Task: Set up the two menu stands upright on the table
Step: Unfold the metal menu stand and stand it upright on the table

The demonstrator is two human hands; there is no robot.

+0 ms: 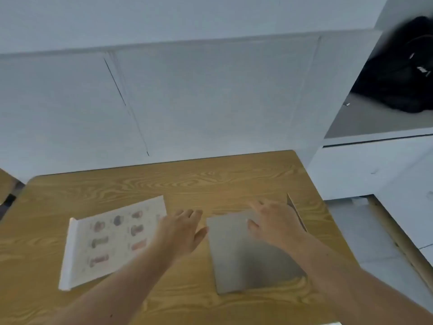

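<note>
Now, fingers first: right hand (273,222) spread flat, palm down, fingertips over the far edge of the grey stand (243,252), probably touching its top face; not closed around anything. Contact itself blurred, so hard to confirm. Left hand (179,231) also loose and spread, thumb reaching toward the near-left edge of the same grey stand, other fingers over the bare wood between both stands, just beside the right edge of the printed stand (110,240). No grasp on either side.

Moving outward: grey stand lying flat on the right half of the wooden table (164,181), blank back side up, with a thin dark panel (296,211) rising at its far right edge, maybe its folding foot, cannot tell for sure. Printed stand lying flat too, on the left half, picture side up, a white folded strip along its left edge. Both stands well apart from the table border. Behind the table only a pale wall (210,90), and at the upper right a shelf with a black bag (403,66).

Judging the step: very beginning, no stand upright yet; grey one seems to be chosen first. Next move calls for pinching its edges from both sides, lifting the far edge, then opening the foot so the board can lean and stay. Thin and light board, so easy to slide on smooth wood; better to hold one edge down while raising.
</note>
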